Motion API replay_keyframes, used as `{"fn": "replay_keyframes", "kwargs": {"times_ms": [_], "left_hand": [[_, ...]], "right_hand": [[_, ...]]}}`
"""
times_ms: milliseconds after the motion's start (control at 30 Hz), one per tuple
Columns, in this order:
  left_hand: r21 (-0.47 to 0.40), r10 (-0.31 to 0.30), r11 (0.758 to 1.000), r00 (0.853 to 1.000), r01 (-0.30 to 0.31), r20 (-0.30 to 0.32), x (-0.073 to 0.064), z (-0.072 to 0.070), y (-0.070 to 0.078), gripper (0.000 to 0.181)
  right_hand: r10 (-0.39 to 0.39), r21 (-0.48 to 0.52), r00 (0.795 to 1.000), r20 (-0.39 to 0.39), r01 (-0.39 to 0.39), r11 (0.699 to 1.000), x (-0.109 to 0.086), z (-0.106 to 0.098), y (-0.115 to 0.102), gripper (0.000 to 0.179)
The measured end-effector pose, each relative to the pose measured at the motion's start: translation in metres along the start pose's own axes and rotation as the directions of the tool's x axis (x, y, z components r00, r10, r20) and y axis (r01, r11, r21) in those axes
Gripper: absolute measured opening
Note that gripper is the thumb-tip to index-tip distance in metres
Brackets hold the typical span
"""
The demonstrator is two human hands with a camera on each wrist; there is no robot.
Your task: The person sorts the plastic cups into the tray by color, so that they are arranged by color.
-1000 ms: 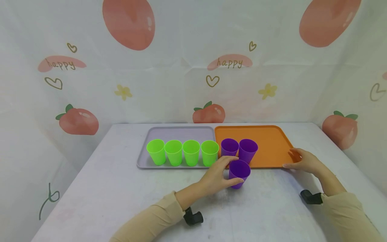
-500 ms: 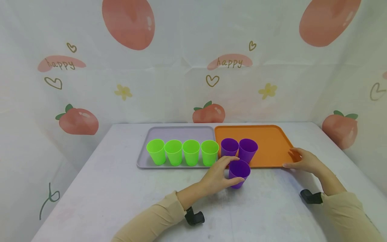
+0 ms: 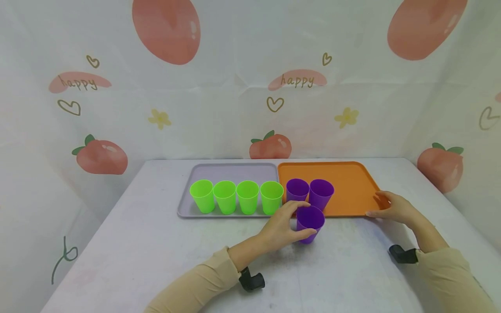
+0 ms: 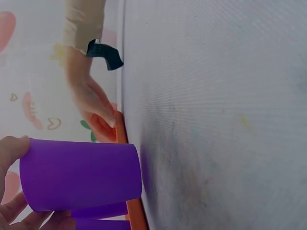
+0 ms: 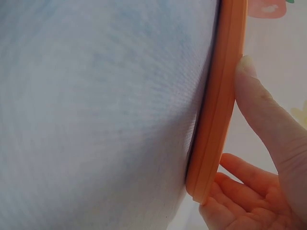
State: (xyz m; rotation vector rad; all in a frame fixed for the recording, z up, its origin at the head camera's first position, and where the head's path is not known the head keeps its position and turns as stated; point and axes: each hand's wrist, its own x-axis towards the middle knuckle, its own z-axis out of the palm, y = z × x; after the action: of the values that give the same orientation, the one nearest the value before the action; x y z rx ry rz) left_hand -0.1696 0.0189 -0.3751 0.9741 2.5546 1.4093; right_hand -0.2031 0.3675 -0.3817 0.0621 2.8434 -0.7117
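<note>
My left hand (image 3: 279,228) holds a purple cup (image 3: 307,228) by its side near the rim, thumb in front and fingers behind. This upright cup (image 4: 81,175) is just in front of the orange tray (image 3: 352,191); whether its base touches the table I cannot tell. Two more purple cups, a left one (image 3: 296,191) and a right one (image 3: 320,195), stand side by side on that tray's left front part. At the tray's right front corner, my right hand (image 3: 397,208) grips the edge. In the right wrist view its thumb (image 5: 256,91) lies on the rim and the fingers are by the corner.
A grey tray (image 3: 235,171) adjoins the orange tray on the left. Several bright green cups, among them a leftmost one (image 3: 202,198), stand in a row along its front. Behind the white table (image 3: 156,243) hangs a printed curtain (image 3: 219,117).
Almost nothing differs. My left hand and the purple cup in it have shifted very slightly to the right; the right hand and the trays stay where they were.
</note>
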Motion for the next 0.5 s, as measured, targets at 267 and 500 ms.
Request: {"fn": "replay_keyframes", "kwargs": {"times_ms": [267, 500], "left_hand": [[0.025, 0.033, 0.999, 0.999, -0.033, -0.011, 0.0015, -0.0030, 0.0039, 0.054], [0.052, 0.056, 0.997, 0.998, -0.055, -0.023, 0.0039, -0.0047, 0.0074, 0.053]], "right_hand": [[0.000, 0.001, 1.000, 0.003, 0.000, 1.000, 0.0012, 0.0000, 0.0009, 0.097], [0.008, 0.002, 1.000, 0.008, -0.008, 1.000, 0.0020, -0.0001, 0.0015, 0.098]]}}
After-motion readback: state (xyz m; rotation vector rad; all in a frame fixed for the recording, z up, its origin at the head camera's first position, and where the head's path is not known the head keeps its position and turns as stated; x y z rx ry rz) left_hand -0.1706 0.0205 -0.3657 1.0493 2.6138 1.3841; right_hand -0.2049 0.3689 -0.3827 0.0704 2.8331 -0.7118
